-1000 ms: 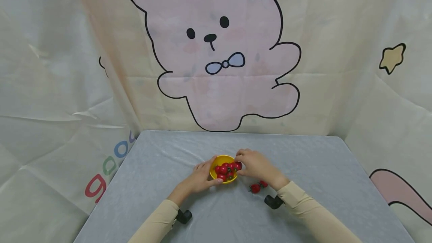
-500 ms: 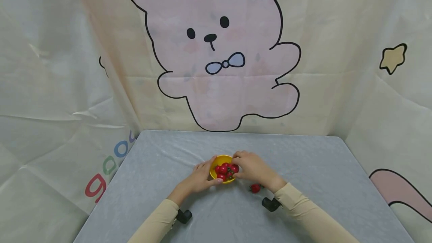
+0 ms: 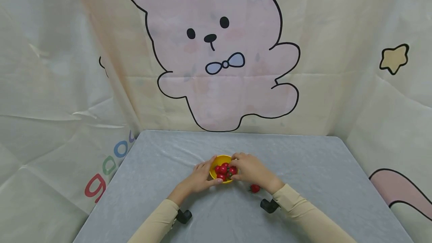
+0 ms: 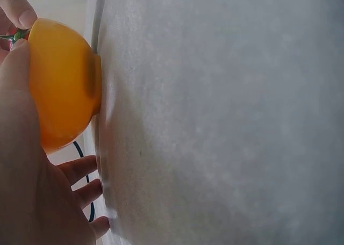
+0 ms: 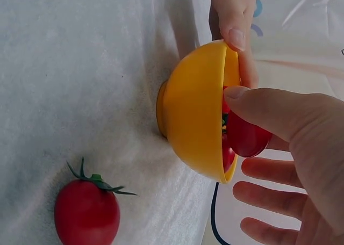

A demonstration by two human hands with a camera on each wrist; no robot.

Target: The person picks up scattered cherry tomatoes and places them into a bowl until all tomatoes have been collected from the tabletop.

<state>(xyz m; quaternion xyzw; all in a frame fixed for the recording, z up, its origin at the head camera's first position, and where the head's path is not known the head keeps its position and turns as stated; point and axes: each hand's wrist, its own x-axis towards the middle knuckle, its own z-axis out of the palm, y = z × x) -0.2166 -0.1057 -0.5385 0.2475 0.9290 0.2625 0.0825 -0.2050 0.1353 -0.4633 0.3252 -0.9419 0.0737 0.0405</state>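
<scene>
A yellow bowl [image 3: 214,175] stands upright on the table with several red tomatoes [image 3: 221,177] inside. My left hand [image 3: 201,177] holds it from the left, thumb near the front of the rim and fingers along the far side. At the right rim, my right hand [image 3: 251,168] pinches a tomato [image 5: 250,135] between thumb and fingers, over the bowl's mouth. That hand's other fingers are spread in the right wrist view. One loose tomato [image 5: 86,213] with a green stem lies on the cloth below the right wrist. In the left wrist view, the bowl's wall [image 4: 64,84] hides most of its contents.
A grey-blue cloth [image 3: 168,145] covers the table. Cream curtains [image 3: 317,96] printed with cartoon figures hang behind and at both sides. A small black device [image 3: 183,216] is strapped at the left wrist, another device [image 3: 269,205] at the right.
My right hand has moved slightly left, bringing its tomato further over the bowl. Of two loose tomatoes by the right wrist, one is now hidden behind the arm. The left hand stays put.
</scene>
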